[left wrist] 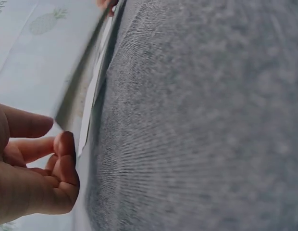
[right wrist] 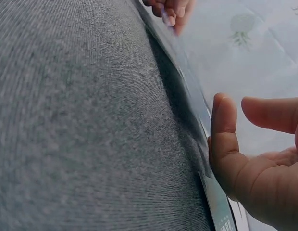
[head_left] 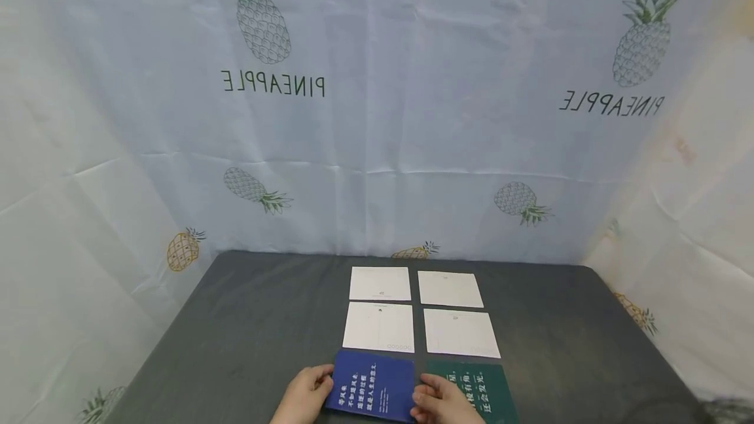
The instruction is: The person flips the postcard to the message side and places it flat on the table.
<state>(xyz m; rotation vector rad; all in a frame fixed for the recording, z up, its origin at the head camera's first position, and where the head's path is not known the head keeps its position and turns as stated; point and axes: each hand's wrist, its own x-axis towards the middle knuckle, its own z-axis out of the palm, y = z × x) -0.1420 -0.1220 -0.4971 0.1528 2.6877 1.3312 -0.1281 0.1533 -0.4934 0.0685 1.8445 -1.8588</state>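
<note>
A blue card (head_left: 377, 385) with white writing lies at the front, slightly turned. My left hand (head_left: 303, 392) is at its left edge; in the left wrist view, the thumb and index finger of the left hand (left wrist: 38, 168) stand apart. At the card's right edge is my right hand (head_left: 443, 401), its fingertips touching that side. The right wrist view shows a gap between thumb and index of the right hand (right wrist: 259, 154). Partly covered by this hand, a green card (head_left: 497, 388) with white writing lies to the right.
Behind lie white cards in two rows: back left (head_left: 379, 283), back right (head_left: 450, 289), front left (head_left: 379, 327) and front right (head_left: 461, 334). They rest on a dark grey cloth-covered table (head_left: 253, 319). A pineapple-print curtain (head_left: 377, 116) surrounds its back and sides.
</note>
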